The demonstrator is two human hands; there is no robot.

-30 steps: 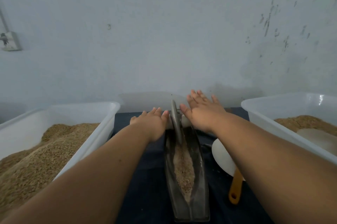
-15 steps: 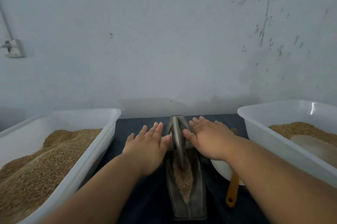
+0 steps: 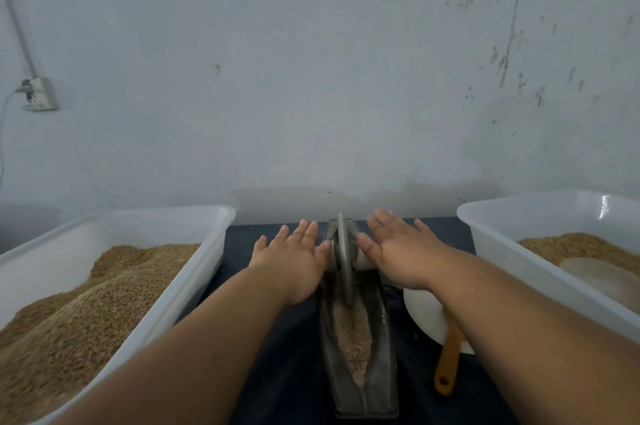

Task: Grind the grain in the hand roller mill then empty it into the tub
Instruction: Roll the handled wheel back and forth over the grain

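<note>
Grain (image 3: 349, 331) lies in the mill's narrow trough (image 3: 384, 372), on the bench (image 3: 284, 372) between two tubs. The left hand (image 3: 294, 262) and right hand (image 3: 401, 251) press flat on either side of the wheel (image 3: 344, 262), fingers (image 3: 304, 234) straight and spread. Grinding seems to be the step in hand, and the next move calls for an even roll toward the near end.

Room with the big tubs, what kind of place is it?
Likely a plain workroom for hand milling: grain fills the left tub, there is more in the right tub, a mill sits between them, and the wall is bare and stained.
</note>
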